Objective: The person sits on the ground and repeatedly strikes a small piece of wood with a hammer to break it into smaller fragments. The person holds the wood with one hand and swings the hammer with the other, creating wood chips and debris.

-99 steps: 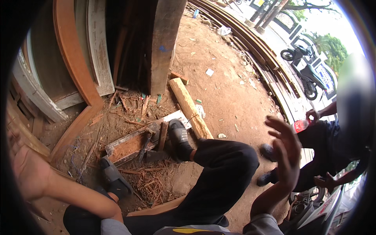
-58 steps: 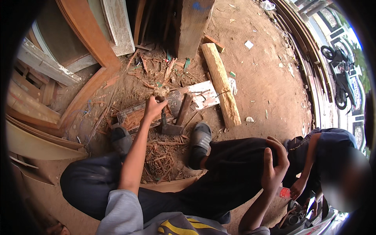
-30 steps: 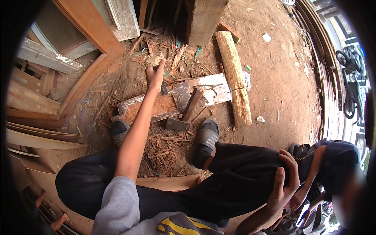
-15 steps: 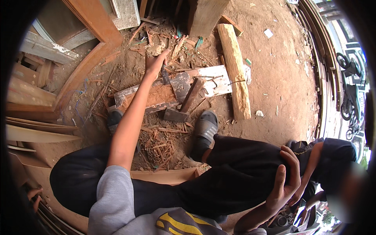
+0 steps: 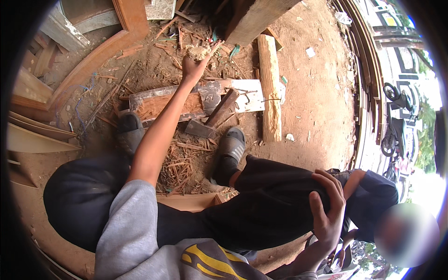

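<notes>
My left hand (image 5: 195, 69) reaches forward over wood chips, beyond a worn board (image 5: 158, 106) with peeling paint and a freshly cut brown recess. Its fingers are partly lost against the debris, and whether they hold anything is unclear. My right hand (image 5: 330, 205) rests on my right knee, thumb apart and fingers curved over the dark trouser cloth, holding nothing. A hammer with a dark block head (image 5: 199, 129) and a thick wooden handle (image 5: 225, 106) leans against the board's near edge. My sandalled feet (image 5: 232, 144) stand on the near side of the board.
A rough yellowish timber (image 5: 269, 93) lies at the board's right end. A thick post (image 5: 256, 21) rises at the far side. Wooden frames (image 5: 133, 28) stand at the left. Splinters (image 5: 179, 165) litter the dirt between my feet. Another person (image 5: 373, 191) sits at the right.
My left hand has moved away from the board; the dark chisel-like tool seen below it earlier no longer shows. The view has shifted slightly. My right hand stays on the knee.
</notes>
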Available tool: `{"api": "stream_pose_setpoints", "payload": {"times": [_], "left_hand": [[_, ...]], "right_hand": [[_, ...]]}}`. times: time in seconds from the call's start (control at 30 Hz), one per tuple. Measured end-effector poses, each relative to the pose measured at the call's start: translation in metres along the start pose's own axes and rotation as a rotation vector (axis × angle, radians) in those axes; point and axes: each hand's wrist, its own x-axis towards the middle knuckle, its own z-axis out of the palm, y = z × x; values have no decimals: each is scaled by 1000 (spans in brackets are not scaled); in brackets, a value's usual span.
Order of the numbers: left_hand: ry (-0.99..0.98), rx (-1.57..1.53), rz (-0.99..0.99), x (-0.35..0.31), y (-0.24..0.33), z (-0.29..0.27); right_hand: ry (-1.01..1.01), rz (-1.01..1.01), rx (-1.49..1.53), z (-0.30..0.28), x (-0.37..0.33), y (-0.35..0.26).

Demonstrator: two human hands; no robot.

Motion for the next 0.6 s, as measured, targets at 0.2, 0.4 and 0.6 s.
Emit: {"api": "stream_pose_setpoints", "payload": {"times": [0.2, 0.4, 0.6], "left_hand": [[-42, 88, -24, 6, 4, -12], [-54, 24, 27, 3, -4, 1], [-91, 109, 0, -6, 8, -1]], "right_hand": [[-573, -270, -449, -42, 48, -49], [-495, -712, -561, 99, 187, -52], [-670, -421, -1293, 258, 250, -46]]}}
